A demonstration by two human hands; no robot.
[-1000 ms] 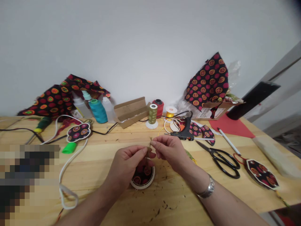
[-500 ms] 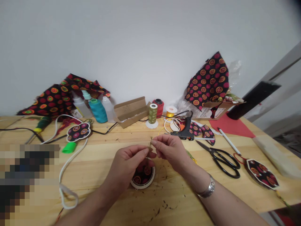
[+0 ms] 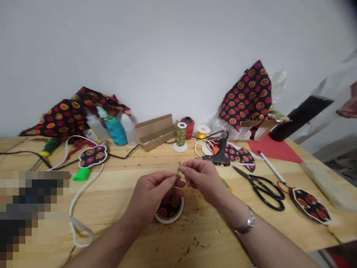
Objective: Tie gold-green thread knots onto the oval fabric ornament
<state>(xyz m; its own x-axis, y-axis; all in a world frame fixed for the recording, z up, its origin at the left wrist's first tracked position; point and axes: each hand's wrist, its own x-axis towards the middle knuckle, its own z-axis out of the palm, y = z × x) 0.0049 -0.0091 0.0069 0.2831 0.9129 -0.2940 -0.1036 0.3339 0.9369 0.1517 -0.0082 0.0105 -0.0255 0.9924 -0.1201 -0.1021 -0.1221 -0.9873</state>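
Note:
My left hand (image 3: pixel 153 191) and my right hand (image 3: pixel 200 176) meet over the middle of the table, thumbs and fingertips pinched close together. Both are closed on a short olive-green thread (image 3: pixel 179 167), whose frayed end sticks up between them. Just below my left fingers lies a round piece (image 3: pixel 170 208) of black fabric with a dark red and orange pattern, edged by a white rim. My left fingers hide its upper part. Whether the thread is fixed to it I cannot tell.
Black-handled scissors (image 3: pixel 267 193) and an octagonal fabric piece (image 3: pixel 311 206) lie at right. Behind my hands are a glue gun (image 3: pixel 220 156), an olive thread spool (image 3: pixel 181 136) and an open cardboard box (image 3: pixel 156 136). A white cord (image 3: pixel 74 201) loops at left. What looks like another person's hand (image 3: pixel 348 106) shows at the right edge.
My hands hold nearly the same pose on the thread. At the far right edge a blurred shape like another person's hand and some pale, sheer material have come into view.

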